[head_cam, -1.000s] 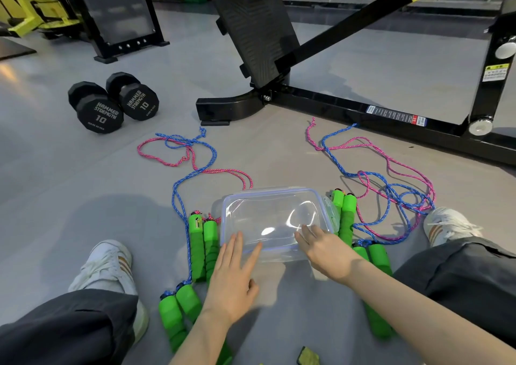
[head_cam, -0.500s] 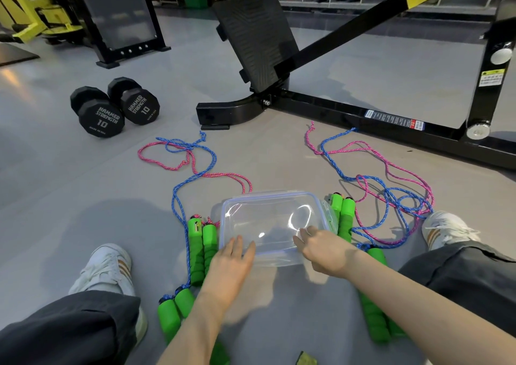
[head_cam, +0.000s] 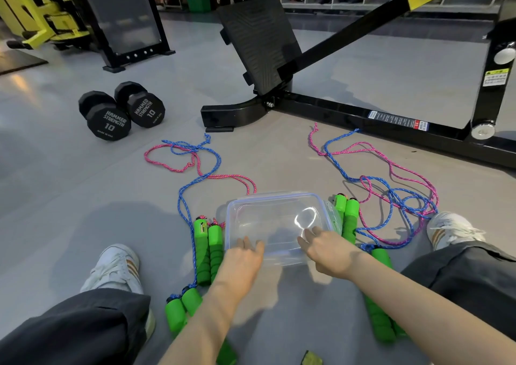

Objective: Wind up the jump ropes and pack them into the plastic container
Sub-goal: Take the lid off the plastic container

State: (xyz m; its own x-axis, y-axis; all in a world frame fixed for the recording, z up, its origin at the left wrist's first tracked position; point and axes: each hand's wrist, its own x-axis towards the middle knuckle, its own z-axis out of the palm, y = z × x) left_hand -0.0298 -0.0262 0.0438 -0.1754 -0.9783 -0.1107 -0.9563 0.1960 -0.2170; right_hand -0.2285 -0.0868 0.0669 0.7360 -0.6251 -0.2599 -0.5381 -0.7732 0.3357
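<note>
**Two hands on the container**

Both hands have moved forward over the last second. The left hand point(head_cam: 243, 258), splayed before, now lays straight, closed-up fingers on the near-left edge of the container point(head_cam: 273, 197). The right hand point(head_cam: 328, 250) rests loosely flat on its near-right lid. The container is clear, rounded plastic with a blue rim and sits on the grey floor point(head_cam: 83, 197). Braided pink-and-blue ropes point(head_cam: 195, 163) and ribbed green foam handles point(head_cam: 208, 248) flank it.

Was lit brightly from overhead; cast soft shadows on the floor point(head_cam: 69, 191) (glare on the container point(head_cam: 276, 219)); bowed at edges.
</note>
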